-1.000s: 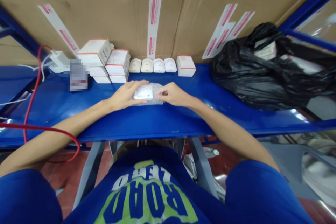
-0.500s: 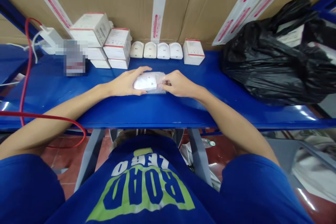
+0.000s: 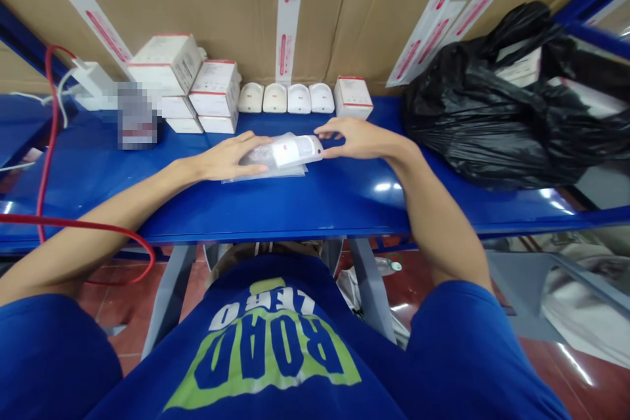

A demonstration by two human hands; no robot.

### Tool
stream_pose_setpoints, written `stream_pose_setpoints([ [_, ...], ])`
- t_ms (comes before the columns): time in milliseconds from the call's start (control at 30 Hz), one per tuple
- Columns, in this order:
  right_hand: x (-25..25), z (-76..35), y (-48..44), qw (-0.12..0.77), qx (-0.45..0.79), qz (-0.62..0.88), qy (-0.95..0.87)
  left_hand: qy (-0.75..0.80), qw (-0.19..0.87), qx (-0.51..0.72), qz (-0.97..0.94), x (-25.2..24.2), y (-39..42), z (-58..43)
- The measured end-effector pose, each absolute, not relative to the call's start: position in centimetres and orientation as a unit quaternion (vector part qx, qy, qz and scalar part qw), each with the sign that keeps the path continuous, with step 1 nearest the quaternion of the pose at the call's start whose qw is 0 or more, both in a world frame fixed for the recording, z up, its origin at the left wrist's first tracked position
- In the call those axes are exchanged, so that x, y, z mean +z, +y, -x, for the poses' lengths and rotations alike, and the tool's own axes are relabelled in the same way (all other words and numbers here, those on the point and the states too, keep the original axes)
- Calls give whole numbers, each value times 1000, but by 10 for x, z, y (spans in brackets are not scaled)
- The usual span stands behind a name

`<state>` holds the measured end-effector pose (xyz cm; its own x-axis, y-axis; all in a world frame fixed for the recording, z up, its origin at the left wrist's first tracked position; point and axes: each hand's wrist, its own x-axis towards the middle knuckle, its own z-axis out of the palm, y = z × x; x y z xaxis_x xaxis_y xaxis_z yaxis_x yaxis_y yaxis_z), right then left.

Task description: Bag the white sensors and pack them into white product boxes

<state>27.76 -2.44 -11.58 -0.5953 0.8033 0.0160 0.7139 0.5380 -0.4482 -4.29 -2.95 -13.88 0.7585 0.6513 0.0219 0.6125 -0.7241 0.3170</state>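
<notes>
A white device [image 3: 295, 149] lies partly out of a clear plastic bag [image 3: 266, 167] on the blue shelf [image 3: 335, 197]. My left hand [image 3: 231, 156] holds the bag's left end, fingers wrapped around it. My right hand [image 3: 352, 136] is at the device's right end, fingers stretched and touching it. Behind them, a row of several bare white devices [image 3: 287, 98] stands against the cardboard wall, with one small white box [image 3: 352, 97] to their right.
Stacked white boxes [image 3: 191, 82] sit at the back left beside a white charger [image 3: 93, 82] and a red cable [image 3: 46, 144]. A bulging black plastic bag [image 3: 497, 118] holding boxes fills the right of the shelf. Taped cardboard [image 3: 221, 0] closes the back.
The device has slid rightwards out of the bag. My right hand has moved right and back and its fingers have opened out. My left hand stays on the bag.
</notes>
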Motion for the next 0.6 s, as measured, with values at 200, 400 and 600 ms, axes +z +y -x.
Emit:
stream_pose_setpoints([
  [200,-128,-254,-28,107,175,389,-898,359,124,74,-922,-143,-34,40],
  [400,-113,-274,-24,105,131,450,-877,361,91,64,-926,-146,-36,41],
  [600,-113,-278,-22,129,74,512,-846,343,97,54,-933,-146,-34,44],
])
